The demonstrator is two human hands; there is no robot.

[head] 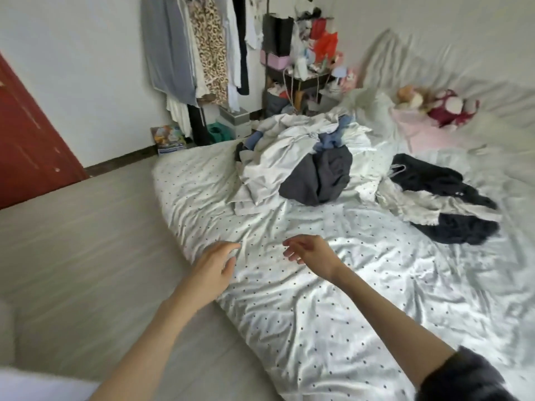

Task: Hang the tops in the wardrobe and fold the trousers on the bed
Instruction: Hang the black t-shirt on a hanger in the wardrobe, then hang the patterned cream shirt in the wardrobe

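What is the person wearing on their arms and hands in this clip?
Both hands are bare, with no gloves, and I cannot make out any rings or a watch. The left hand and its forearm are uncovered. The right hand has a bare forearm; a dark grey sleeve is pushed up near the elbow.

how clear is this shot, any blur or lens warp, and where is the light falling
Head view: motion blur smears the floor, the plush toys and the far bedding, while both hands, left and right, and the clothes pile stay fairly sharp; wide-angle warp bows the bed edge and tilts the red door; soft daylight puts sheen on the dotted sheet, no hard shadows.
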